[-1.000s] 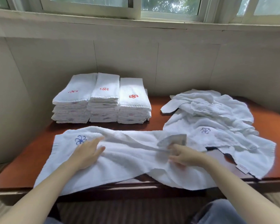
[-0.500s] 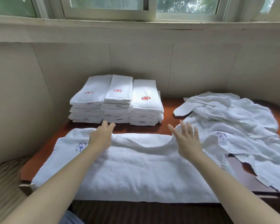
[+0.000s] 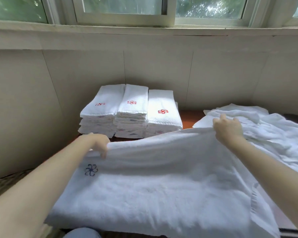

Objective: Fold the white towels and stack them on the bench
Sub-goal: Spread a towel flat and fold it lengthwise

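Towel [image 3: 162, 182] spread along front edge of bench [image 3: 190, 118]. Left hand [image 3: 98, 143] and right hand [image 3: 228, 128] pinch its far edge, lifted, likely to fold toward front. Three folded stacks [image 3: 131, 110] at back left; unfolded pile [image 3: 265, 133] at right end.

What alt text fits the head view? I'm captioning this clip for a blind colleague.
A person's left hand and right hand grip the far edge of a white towel with a blue emblem, lifting it off a reddish bench. Behind stand three stacks of folded towels with red emblems; unfolded towels lie heaped at right, below a window.
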`<action>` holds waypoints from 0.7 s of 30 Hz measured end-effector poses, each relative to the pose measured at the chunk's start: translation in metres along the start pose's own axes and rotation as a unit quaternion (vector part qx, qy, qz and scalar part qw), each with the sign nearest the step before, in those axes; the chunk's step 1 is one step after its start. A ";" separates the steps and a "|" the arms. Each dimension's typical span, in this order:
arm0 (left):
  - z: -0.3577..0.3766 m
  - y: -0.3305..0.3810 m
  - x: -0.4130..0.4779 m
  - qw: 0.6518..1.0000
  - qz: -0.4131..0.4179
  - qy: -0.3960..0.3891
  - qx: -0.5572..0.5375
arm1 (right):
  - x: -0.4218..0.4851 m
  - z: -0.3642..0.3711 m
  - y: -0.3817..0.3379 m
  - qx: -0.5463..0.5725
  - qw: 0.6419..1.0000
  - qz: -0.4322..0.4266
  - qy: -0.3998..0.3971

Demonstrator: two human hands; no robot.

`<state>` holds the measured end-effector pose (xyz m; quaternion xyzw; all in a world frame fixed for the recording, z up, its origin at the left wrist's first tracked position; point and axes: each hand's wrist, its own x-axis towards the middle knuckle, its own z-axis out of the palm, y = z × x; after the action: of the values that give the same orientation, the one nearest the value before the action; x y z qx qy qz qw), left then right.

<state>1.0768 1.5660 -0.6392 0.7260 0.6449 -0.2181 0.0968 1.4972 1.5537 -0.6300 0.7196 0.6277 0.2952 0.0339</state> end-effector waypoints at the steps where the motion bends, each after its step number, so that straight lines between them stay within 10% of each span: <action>1: -0.006 -0.009 -0.001 0.998 -0.027 0.029 0.043 | 0.006 -0.005 0.005 -0.009 1.000 0.016 -0.008; 11: -0.007 -0.057 0.006 0.897 -0.207 0.385 -0.062 | 0.029 -0.007 0.016 0.077 0.979 0.178 -0.055; 21: 0.002 -0.068 0.020 0.803 -0.269 0.424 -0.321 | 0.025 0.037 -0.005 0.237 0.963 0.127 0.031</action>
<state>1.0112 1.5936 -0.6404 0.4708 0.8245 0.3131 -0.0216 1.5114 1.5895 -0.6534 0.7710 0.5841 0.1625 -0.1947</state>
